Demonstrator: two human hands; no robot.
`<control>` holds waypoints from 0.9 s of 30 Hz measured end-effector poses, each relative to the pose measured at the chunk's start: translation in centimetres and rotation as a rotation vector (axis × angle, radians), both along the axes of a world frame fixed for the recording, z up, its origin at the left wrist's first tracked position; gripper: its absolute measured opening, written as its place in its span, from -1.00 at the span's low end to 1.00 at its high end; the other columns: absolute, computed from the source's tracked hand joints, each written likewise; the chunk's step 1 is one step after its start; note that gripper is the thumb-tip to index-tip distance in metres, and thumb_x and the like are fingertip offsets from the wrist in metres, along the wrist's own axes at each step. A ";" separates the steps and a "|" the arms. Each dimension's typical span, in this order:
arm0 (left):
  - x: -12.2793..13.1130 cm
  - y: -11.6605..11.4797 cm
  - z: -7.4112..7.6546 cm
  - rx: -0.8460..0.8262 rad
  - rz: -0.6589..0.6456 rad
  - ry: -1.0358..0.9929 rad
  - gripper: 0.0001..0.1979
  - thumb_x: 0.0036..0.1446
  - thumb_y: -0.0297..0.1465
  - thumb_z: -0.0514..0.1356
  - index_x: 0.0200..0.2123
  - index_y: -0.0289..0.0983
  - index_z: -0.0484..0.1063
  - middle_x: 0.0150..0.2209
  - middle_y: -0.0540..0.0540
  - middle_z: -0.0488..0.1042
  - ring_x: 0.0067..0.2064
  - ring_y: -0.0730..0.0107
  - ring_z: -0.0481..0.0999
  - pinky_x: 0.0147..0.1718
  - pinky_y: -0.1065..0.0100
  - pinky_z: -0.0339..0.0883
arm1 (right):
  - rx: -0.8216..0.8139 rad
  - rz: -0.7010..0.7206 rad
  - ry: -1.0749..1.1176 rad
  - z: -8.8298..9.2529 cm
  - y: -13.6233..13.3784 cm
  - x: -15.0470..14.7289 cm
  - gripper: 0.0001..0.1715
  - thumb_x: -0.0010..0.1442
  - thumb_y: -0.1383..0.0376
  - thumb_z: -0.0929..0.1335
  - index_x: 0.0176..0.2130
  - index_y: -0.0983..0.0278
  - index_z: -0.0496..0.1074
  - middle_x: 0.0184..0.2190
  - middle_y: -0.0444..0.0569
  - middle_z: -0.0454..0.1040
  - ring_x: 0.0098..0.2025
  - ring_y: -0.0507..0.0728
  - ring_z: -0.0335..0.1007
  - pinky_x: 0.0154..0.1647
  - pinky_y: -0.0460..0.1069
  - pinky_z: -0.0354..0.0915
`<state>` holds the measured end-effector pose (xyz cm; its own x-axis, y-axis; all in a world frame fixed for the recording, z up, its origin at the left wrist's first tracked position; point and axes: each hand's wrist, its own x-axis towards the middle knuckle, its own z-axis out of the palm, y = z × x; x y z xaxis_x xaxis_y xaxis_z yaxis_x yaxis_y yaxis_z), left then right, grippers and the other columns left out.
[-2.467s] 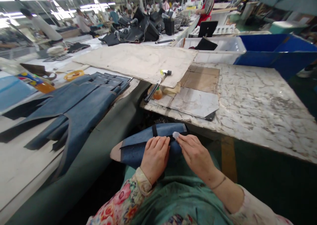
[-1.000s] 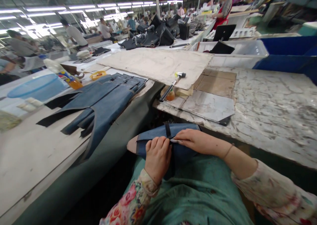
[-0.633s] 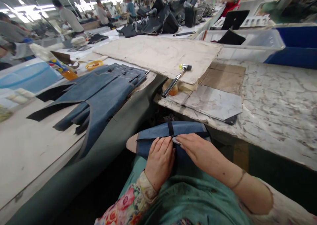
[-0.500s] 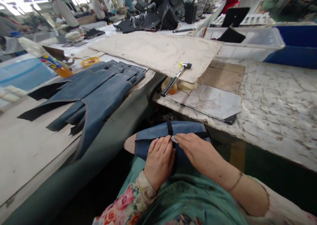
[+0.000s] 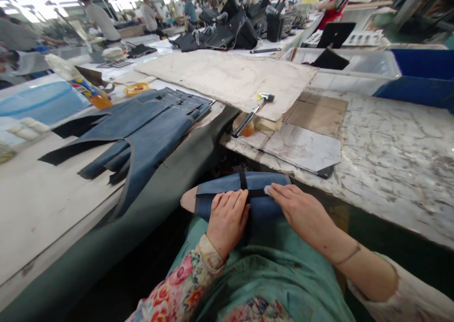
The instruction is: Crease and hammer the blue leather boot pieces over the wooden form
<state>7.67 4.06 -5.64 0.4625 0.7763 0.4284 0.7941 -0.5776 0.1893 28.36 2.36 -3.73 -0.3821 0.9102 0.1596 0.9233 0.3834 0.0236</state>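
Across my lap lies a blue leather piece (image 5: pixel 220 185) with a pale pointed end at the left and crossing black strips. My left hand (image 5: pixel 227 222) holds it near the crossing, fingers together and bent down onto it. Between the fingertips of my right hand (image 5: pixel 301 213) is a small whitish piece (image 5: pixel 267 190), too small to name, which touches the lengthwise black strip (image 5: pixel 258 193). The fingers of that hand are closed and point left. The underside of the leather piece is hidden.
A stack of blue leather panels (image 5: pixel 142 128) lies on the left table. A hammer (image 5: pixel 252 115) rests at the corner of the cream sheet (image 5: pixel 227 76). Grey board (image 5: pixel 305 144) lies on the right table, with a white bin (image 5: pixel 354 78) behind. Other people stand farther back.
My right hand has slid right along the black strip with the small whitish piece, away from my left hand. My left hand stays at about the same spot. The view has shifted slightly.
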 end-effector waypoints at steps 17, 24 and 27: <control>-0.6 -0.6 0.2 0.047 -0.050 0.039 -0.72 0.23 -0.39 0.01 -0.04 -0.22 0.40 0.00 -0.07 0.49 0.01 0.32 0.41 0.05 0.17 0.13 | -0.041 0.134 0.383 1.6 0.1 -2.0 -0.62 0.23 0.35 0.17 -0.04 0.26 0.42 -0.05 0.00 0.48 -0.01 0.10 0.34 0.06 0.09 0.35; -1.7 -0.3 -0.2 0.028 -0.011 0.012 -0.74 0.23 -0.42 0.02 -0.06 -0.20 0.40 -0.02 -0.05 0.50 0.01 0.35 0.42 0.06 0.18 0.11 | -0.054 0.134 0.319 0.7 0.7 -3.5 -0.61 0.24 0.35 0.15 -0.04 0.29 0.42 -0.05 0.02 0.48 -0.03 0.12 0.33 0.04 0.09 0.36; -2.2 -0.3 -0.2 0.051 0.020 0.035 -0.73 0.21 -0.43 0.04 -0.05 -0.21 0.41 -0.05 -0.06 0.51 -0.01 0.34 0.44 0.03 0.19 0.15 | -0.039 0.137 0.312 0.1 0.6 -3.2 -0.62 0.22 0.38 0.16 -0.03 0.28 0.41 -0.05 0.01 0.48 -0.04 0.10 0.33 0.04 0.07 0.37</control>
<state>5.48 3.75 -5.80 0.4623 0.7634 0.4512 0.8114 -0.5694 0.1320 25.14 3.00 -3.59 -0.4396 0.8615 0.2540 0.8236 0.4994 -0.2688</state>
